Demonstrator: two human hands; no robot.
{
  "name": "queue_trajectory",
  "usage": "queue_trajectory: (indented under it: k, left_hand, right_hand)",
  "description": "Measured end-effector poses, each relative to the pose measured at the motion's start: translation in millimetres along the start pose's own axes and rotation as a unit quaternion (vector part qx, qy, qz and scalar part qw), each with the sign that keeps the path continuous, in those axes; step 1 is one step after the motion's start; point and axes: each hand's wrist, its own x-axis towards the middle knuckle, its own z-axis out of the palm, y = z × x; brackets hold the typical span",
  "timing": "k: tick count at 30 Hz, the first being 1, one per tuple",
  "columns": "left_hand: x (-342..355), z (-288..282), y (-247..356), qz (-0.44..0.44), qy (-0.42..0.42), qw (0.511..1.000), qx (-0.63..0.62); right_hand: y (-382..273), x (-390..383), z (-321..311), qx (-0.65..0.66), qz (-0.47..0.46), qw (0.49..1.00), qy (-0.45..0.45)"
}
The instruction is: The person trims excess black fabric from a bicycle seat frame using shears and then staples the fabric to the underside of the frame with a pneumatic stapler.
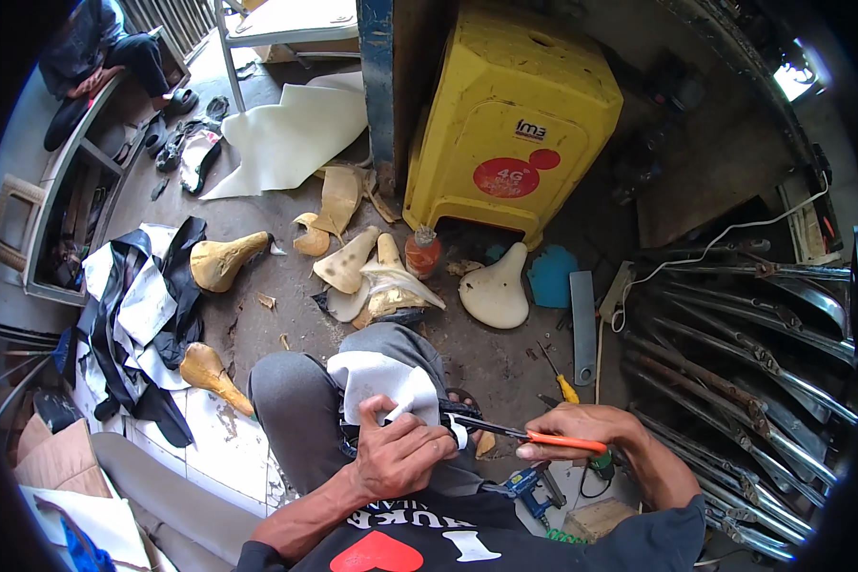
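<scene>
Over my lap lies a piece of white padded cloth point(383, 379) with black material along its lower edge. My left hand point(405, 446) is closed on it, fingers bunched near the edge. From the right, my right hand point(582, 429) grips a pair of scissors point(567, 440) with orange handles. Their dark blades point left to the cloth's edge beside my left fingers; whether they are parted is hard to see. Beyond my knees lie several bare bicycle saddles, including a cream one point(496, 291) and a tan one point(227, 259).
A yellow plastic stool point(520, 124) lies tipped ahead. To the right are a yellow-handled screwdriver point(567, 389), a blue staple gun point(529, 484) and stacked metal tubes point(734, 381). Black and white scraps point(143, 315) lie left. Another person point(95, 71) sits at the far left.
</scene>
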Motion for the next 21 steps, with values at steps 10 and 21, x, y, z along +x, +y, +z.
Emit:
queue_trajectory:
  k: [10,21]
  left_hand:
    - [-5.0,-6.5,-5.1,0.007,-0.001,0.999,-0.053]
    - [-4.7,-4.0,-5.3,0.024,0.005,0.997,-0.078]
  right_hand:
    - [-2.1,-0.6,10.5,-0.04,0.006,0.998,0.056]
    - [0.5,5.1,15.5,-0.014,-0.01,0.999,0.036]
